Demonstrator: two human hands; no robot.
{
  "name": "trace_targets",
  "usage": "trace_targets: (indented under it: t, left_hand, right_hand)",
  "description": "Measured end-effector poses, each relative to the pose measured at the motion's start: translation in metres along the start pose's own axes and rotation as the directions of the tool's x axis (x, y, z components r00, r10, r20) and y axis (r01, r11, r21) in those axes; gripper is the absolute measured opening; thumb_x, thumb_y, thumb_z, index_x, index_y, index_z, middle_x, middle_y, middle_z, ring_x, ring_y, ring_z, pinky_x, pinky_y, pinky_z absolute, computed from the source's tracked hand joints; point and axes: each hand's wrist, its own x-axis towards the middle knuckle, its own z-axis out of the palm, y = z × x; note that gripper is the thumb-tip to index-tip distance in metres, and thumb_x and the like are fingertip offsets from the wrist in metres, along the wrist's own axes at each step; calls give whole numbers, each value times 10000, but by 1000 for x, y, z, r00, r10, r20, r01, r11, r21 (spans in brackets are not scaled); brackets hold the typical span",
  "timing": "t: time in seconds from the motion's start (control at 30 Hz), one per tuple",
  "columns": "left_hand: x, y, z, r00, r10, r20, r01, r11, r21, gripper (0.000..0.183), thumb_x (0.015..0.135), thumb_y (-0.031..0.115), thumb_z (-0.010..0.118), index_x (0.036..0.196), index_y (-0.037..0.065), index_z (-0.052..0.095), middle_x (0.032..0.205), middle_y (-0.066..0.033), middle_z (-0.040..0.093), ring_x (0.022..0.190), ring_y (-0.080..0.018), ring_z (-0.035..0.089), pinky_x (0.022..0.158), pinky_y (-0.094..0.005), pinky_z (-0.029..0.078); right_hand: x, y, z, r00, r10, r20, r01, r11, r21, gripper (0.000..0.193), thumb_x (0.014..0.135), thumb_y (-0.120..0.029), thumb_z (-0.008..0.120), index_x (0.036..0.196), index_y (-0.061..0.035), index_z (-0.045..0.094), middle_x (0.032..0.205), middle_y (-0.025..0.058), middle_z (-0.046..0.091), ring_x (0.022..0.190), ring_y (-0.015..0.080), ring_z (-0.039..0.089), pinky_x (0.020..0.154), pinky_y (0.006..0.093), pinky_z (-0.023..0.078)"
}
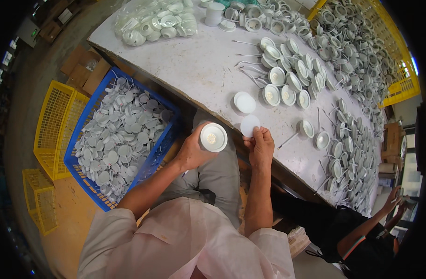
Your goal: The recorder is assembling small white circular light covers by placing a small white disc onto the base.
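Note:
My left hand (190, 151) is wrapped round a white round downlight housing (214, 145), its open face up and a yellowish LED board showing inside. Between the thumb and fingers of my right hand (261, 148) is a thin white diffuser disc (249, 124), held at the table's edge and apart from the housing. Just beyond it a small stack of similar discs (244, 102) lies on the white table (189, 69). Farther back sits a group of open downlight housings (276, 76) with white leads; two more (307, 128) lie to the right.
At my left, a blue basket (85, 186) is full of white lamps, beside yellow crates (59, 130). A clear bag of white parts (157, 23) lies at the table's far left. Heaped lamps (352, 51) spill from a yellow crate (410, 88). A co-worker (362, 237) is at right.

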Motion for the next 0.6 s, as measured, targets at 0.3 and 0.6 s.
trace_targets:
  t: [0.3, 0.6]
  left_hand:
    - [3, -3, 2, 999, 4, 43, -4, 1000, -7, 796, 689, 2, 778, 1375, 47, 377, 1272, -84, 531, 1174, -167, 522, 985, -303, 440]
    - [-5, -3, -5, 980, 41, 193, -18, 993, -117, 793, 760, 11, 695, 1431, 41, 274, 1310, -101, 467, 1206, -167, 477, 1009, -307, 408]
  right_hand:
    - [-25, 33, 11, 980, 0, 199, 34, 985, -168, 130, 901, -163, 649, 870, -74, 559, 686, 1, 578, 541, 66, 531, 489, 198, 426]
    - [-31, 42, 23, 979, -4, 206, 53, 971, -233, 224, 823, -106, 733, 925, -71, 536, 696, -14, 581, 541, 54, 527, 481, 194, 430]
